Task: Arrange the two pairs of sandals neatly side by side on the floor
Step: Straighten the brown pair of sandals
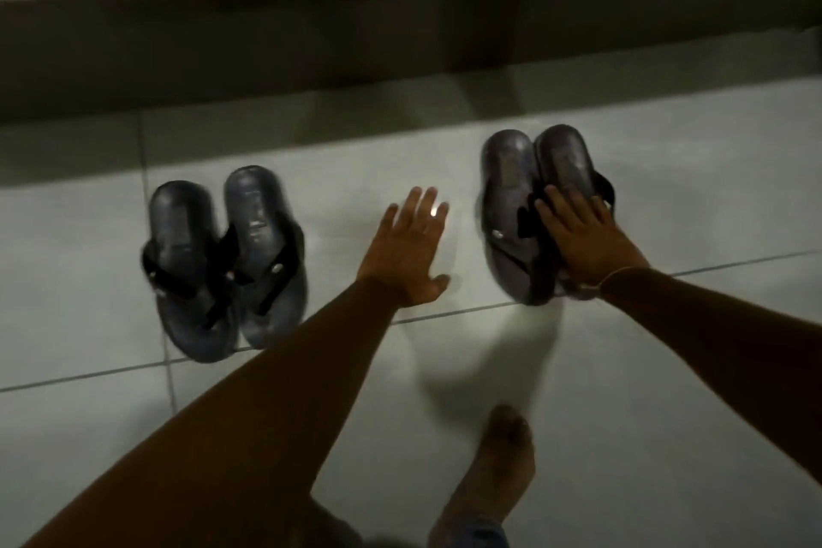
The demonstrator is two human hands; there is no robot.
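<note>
Whole view dim and smeared; fine detail unreadable. Right hand covers the strap and front half of the right-hand sandal of the right pair; contact with the sole cannot be confirmed. Left pair, at 9 o'clock from the left hand, is blurred, small strap emblems illegible. Bare foot at 6 o'clock is cut by the bottom edge. Left forearm runs out at the lower-left corner, right forearm at the right edge. Dark furniture base at 12 o'clock is unidentifiable.

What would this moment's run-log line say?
left hand: open, over floor | right hand: flat on right pair | left pair: untouched
</note>
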